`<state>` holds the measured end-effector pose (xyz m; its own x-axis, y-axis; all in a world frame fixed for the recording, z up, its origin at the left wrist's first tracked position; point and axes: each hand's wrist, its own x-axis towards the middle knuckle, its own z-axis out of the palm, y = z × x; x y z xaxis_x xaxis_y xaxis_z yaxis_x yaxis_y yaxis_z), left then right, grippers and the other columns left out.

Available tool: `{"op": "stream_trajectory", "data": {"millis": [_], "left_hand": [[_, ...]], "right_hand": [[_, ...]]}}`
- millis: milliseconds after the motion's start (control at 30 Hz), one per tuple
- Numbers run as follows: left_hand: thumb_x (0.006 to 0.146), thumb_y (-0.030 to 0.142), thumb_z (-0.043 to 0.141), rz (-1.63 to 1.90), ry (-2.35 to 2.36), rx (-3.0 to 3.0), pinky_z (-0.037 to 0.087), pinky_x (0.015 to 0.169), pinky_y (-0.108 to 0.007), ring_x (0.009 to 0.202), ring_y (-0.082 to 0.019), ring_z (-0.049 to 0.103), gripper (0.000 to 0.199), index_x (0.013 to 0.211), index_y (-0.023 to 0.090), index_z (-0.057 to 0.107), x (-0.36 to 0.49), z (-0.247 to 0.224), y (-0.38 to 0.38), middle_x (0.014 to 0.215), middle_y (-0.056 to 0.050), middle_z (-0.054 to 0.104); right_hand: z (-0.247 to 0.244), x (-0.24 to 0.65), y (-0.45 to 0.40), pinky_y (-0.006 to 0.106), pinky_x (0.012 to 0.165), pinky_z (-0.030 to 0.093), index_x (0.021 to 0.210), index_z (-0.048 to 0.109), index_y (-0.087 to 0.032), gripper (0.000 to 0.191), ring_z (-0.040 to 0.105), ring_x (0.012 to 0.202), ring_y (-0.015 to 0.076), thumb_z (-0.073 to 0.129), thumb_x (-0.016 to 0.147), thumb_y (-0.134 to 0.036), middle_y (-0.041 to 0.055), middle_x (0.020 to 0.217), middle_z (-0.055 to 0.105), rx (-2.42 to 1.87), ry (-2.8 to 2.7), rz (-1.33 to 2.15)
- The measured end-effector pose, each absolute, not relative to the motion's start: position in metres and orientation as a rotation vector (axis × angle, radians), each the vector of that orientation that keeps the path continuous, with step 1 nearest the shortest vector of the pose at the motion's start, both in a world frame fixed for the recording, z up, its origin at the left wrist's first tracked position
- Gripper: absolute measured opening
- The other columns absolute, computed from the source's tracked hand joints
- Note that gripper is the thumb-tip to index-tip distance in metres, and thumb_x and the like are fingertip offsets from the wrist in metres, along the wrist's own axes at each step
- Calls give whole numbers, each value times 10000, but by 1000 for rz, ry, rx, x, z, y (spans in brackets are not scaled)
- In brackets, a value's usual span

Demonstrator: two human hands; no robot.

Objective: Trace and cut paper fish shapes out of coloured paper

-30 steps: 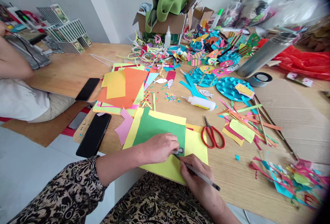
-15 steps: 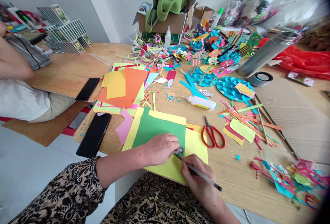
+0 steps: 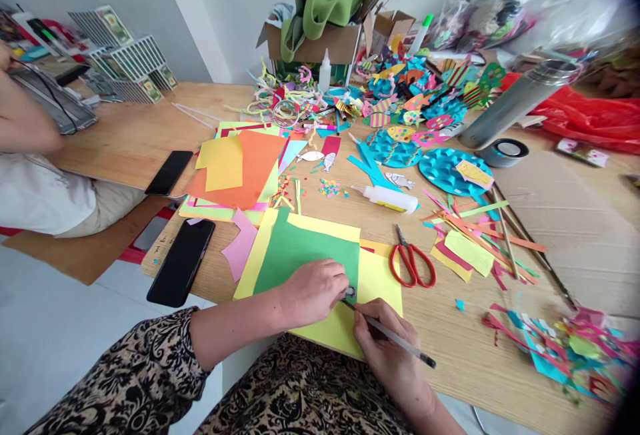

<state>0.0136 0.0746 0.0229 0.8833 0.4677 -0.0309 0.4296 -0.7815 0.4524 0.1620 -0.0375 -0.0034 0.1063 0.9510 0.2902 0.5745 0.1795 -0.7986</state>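
Note:
My right hand [image 3: 390,341] grips a pen [image 3: 397,337] with a clear barrel and black end cap. Its tip touches down by a small grey cutout [image 3: 351,292] with a dark outline, at the lower right of a green sheet of paper [image 3: 305,245]. With fingers curled and pressed together, my left hand [image 3: 317,291] holds the cutout down against the green sheet; its fingers hide part of the cutout. Beneath lie yellow sheets [image 3: 380,288]. Red-handled scissors [image 3: 411,261] rest just right of the paper.
Phones [image 3: 181,263] and coloured paper [image 3: 265,168] lie left. A glue bottle [image 3: 387,199], blue plates [image 3: 453,171] and paper strips [image 3: 493,228] lie ahead and right. Beyond stand a metal flask [image 3: 520,105] and a cardboard box [image 3: 313,45]. Another person's arm [image 3: 25,115] is at far left.
The pen and my right hand have shifted slightly to the right, and the pen's tip sits a little differently beside the cutout. My left hand stays nearly in place.

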Motion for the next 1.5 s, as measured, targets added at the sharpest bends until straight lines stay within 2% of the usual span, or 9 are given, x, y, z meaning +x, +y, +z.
{"op": "stream_trajectory", "data": {"millis": [1100, 1500], "left_hand": [[900, 159, 513, 98, 737, 2656, 417, 736, -302, 812, -178, 524, 133, 785, 153, 580, 17, 26, 68, 827, -37, 583], [900, 164, 519, 110, 743, 2643, 431, 747, -307, 816, -174, 518, 128, 788, 158, 581, 17, 25, 67, 828, -29, 576]], "right_hand": [[-1, 162, -37, 200, 444, 416, 810, 596, -198, 65, 516, 468, 93, 566, 855, -162, -37, 609, 563, -1546, -1477, 503], [-1, 163, -35, 214, 466, 451, 810, 603, -203, 79, 554, 487, 107, 556, 868, -177, -27, 623, 590, -1563, -1478, 471]]}}
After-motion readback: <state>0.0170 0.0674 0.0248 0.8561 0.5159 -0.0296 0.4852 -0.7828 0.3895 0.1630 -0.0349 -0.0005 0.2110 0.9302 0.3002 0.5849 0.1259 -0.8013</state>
